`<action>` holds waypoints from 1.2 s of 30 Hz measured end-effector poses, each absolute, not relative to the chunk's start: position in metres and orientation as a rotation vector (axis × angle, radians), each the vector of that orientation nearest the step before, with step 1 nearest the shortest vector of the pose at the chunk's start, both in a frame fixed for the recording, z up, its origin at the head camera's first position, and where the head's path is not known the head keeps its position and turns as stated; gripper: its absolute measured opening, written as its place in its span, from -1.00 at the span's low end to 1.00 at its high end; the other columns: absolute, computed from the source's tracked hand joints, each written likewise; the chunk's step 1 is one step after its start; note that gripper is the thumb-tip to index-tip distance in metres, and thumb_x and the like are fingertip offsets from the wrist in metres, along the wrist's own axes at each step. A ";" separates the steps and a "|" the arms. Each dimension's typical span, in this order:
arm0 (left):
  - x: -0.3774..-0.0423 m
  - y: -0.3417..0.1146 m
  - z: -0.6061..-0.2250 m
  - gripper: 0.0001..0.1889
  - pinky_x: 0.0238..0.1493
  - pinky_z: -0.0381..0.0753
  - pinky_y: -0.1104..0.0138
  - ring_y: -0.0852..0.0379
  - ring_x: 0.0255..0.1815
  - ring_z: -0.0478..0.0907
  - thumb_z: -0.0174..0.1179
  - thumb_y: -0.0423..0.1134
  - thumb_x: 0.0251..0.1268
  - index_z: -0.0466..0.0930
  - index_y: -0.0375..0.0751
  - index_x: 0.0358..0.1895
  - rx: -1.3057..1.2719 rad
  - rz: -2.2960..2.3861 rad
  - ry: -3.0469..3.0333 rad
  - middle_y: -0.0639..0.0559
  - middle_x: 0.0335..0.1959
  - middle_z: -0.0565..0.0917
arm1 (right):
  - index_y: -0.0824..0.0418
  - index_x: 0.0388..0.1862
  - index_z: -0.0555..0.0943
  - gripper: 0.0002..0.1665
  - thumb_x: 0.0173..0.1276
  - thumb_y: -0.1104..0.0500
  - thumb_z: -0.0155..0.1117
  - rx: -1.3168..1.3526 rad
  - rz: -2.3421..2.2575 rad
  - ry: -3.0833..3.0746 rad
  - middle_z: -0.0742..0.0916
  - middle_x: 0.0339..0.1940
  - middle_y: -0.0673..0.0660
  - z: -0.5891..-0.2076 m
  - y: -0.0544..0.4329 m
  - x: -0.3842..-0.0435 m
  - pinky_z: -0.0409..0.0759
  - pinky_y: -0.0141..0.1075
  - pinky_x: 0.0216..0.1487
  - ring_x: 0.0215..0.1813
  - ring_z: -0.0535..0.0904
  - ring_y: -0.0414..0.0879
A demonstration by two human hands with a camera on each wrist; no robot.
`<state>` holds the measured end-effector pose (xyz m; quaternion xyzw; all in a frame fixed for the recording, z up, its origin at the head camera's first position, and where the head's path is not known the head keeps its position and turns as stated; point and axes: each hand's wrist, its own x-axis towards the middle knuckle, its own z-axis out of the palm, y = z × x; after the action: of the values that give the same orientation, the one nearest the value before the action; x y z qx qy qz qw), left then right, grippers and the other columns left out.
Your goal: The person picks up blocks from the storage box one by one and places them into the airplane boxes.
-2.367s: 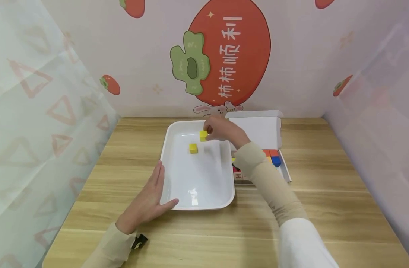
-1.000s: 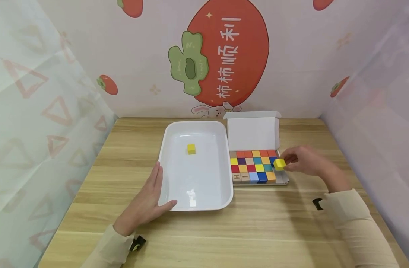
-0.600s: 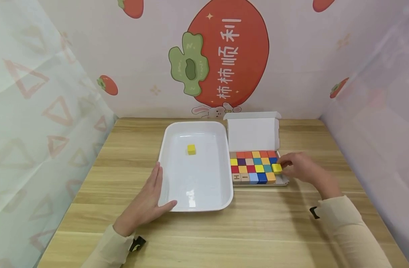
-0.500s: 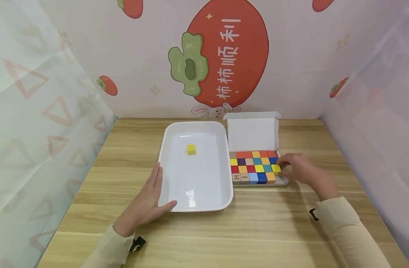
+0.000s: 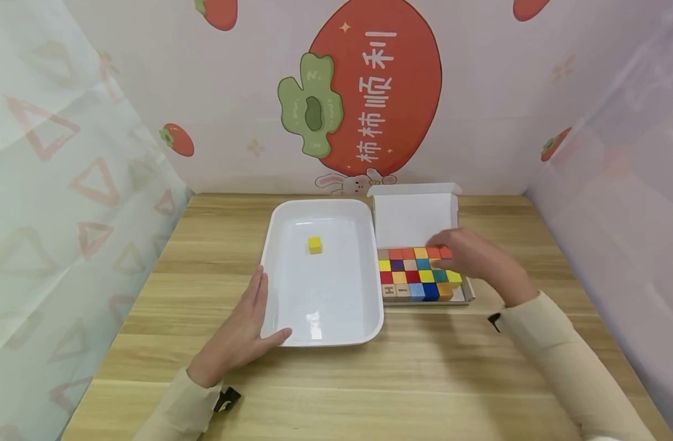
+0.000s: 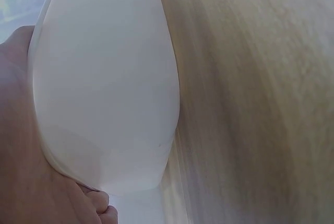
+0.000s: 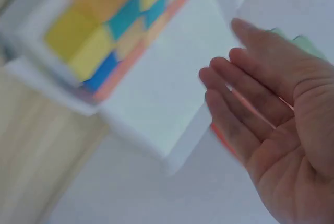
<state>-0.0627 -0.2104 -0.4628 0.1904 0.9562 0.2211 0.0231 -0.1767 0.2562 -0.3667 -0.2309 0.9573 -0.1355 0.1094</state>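
My left hand (image 5: 231, 331) rests against the near left corner of a white tray (image 5: 372, 318), fingers along its left side and thumb at the near rim. In the left wrist view the tray's outer wall (image 6: 109, 83) fills the middle, with the hand at its edge. One yellow cube (image 5: 314, 245) sits inside the tray, toward the back. Over the right side of an open white box (image 5: 469, 295) hovers my right hand (image 5: 471, 254), holding nothing. Its fingers look loosely extended in the right wrist view. Rows of coloured cubes (image 5: 412, 277) fill the box, with a yellow cube (image 5: 454, 278) at the right end.
The box's raised lid (image 5: 414, 217) stands behind the cubes, close to the tray's right side. Two wooden cubes in the front row bear letters. A wood-grain table (image 5: 336, 392) lies under everything, with a printed wall sheet (image 5: 231, 92) behind it.
My right hand carried a yellow cube from the tray to the box's right end, let it go there, then lifted and moved left. My left hand stays at the tray.
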 end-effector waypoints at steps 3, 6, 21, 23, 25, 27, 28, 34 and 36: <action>-0.062 -0.210 -0.463 0.29 0.71 -0.26 0.25 -0.19 0.81 -0.29 0.24 0.38 0.37 -0.41 -0.36 0.71 0.591 0.682 2.959 -0.22 0.78 -0.41 | 0.24 0.27 0.71 -0.45 0.33 0.14 0.58 -0.768 -0.433 2.761 0.78 0.24 0.26 -0.355 0.225 -0.188 0.73 0.07 0.24 0.29 0.71 0.22; -0.062 -0.209 -0.465 0.29 0.72 -0.22 0.21 -0.20 0.81 -0.29 0.25 0.37 0.36 -0.40 -0.36 0.71 0.595 0.685 2.955 -0.22 0.78 -0.40 | 0.21 0.29 0.71 -0.42 0.30 0.13 0.60 -0.863 -0.471 2.721 0.79 0.25 0.23 -0.346 0.190 -0.201 0.75 0.01 0.24 0.30 0.72 0.18; -0.063 -0.208 -0.463 0.29 0.68 0.10 -0.19 -0.24 0.80 -0.26 0.24 0.38 0.37 -0.39 -0.38 0.71 0.590 0.680 2.955 -0.22 0.78 -0.40 | 0.16 0.27 0.71 -0.47 0.35 0.07 0.57 -0.938 -0.423 2.616 0.81 0.15 0.11 -0.344 0.068 -0.259 0.71 -0.15 0.28 0.21 0.70 0.01; -0.063 -0.208 -0.463 0.28 0.67 0.12 -0.20 -0.24 0.80 -0.25 0.23 0.38 0.37 -0.37 -0.39 0.71 0.596 0.671 2.956 -0.23 0.78 -0.40 | 0.18 0.28 0.70 -0.47 0.37 0.09 0.55 -0.896 -0.413 2.598 0.79 0.15 0.12 -0.357 0.059 -0.265 0.69 -0.15 0.28 0.18 0.67 0.01; -0.064 -0.208 -0.463 0.28 0.67 0.13 -0.21 -0.24 0.80 -0.25 0.24 0.38 0.37 -0.36 -0.41 0.71 0.603 0.664 2.960 -0.24 0.78 -0.40 | 0.19 0.30 0.68 -0.46 0.39 0.09 0.54 -0.832 -0.415 2.582 0.77 0.15 0.12 -0.369 0.050 -0.270 0.68 -0.14 0.29 0.17 0.62 0.00; -0.064 -0.207 -0.463 0.28 0.67 0.12 -0.19 -0.24 0.80 -0.25 0.24 0.37 0.37 -0.35 -0.42 0.71 0.605 0.658 2.964 -0.24 0.78 -0.39 | 0.17 0.30 0.67 -0.47 0.39 0.09 0.54 -0.754 -0.418 2.576 0.72 0.12 0.10 -0.382 0.042 -0.274 0.67 -0.13 0.27 0.16 0.56 -0.01; -0.064 -0.207 -0.463 0.28 0.68 0.12 -0.18 -0.23 0.80 -0.25 0.25 0.37 0.36 -0.34 -0.43 0.70 0.607 0.662 2.965 -0.25 0.78 -0.39 | 0.16 0.28 0.67 -0.48 0.39 0.09 0.54 -0.716 -0.416 2.573 0.70 0.10 0.09 -0.387 0.039 -0.275 0.66 -0.13 0.27 0.16 0.54 -0.01; -0.063 -0.207 -0.462 0.27 0.71 0.07 -0.10 -0.24 0.80 -0.23 0.27 0.32 0.37 -0.34 -0.45 0.70 0.624 0.686 2.982 -0.30 0.77 -0.36 | 0.14 0.05 0.73 -0.73 0.40 0.17 0.51 -0.672 -0.375 2.599 0.66 -0.02 0.07 -0.408 0.022 -0.280 0.65 -0.15 0.25 0.11 0.50 0.00; -0.062 -0.208 -0.461 0.27 0.73 0.03 -0.04 -0.24 0.80 -0.23 0.27 0.32 0.37 -0.34 -0.44 0.70 0.620 0.687 2.987 -0.29 0.77 -0.36 | 0.14 0.01 0.73 -0.77 0.41 0.18 0.50 -0.686 -0.382 2.607 0.68 -0.03 0.08 -0.406 0.020 -0.280 0.66 -0.15 0.25 0.09 0.53 0.00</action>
<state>-0.0620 -0.2077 -0.4614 0.1984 0.9552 0.2196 0.0074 -0.2796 0.0201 -0.4062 -0.2463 0.9366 -0.1374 0.2078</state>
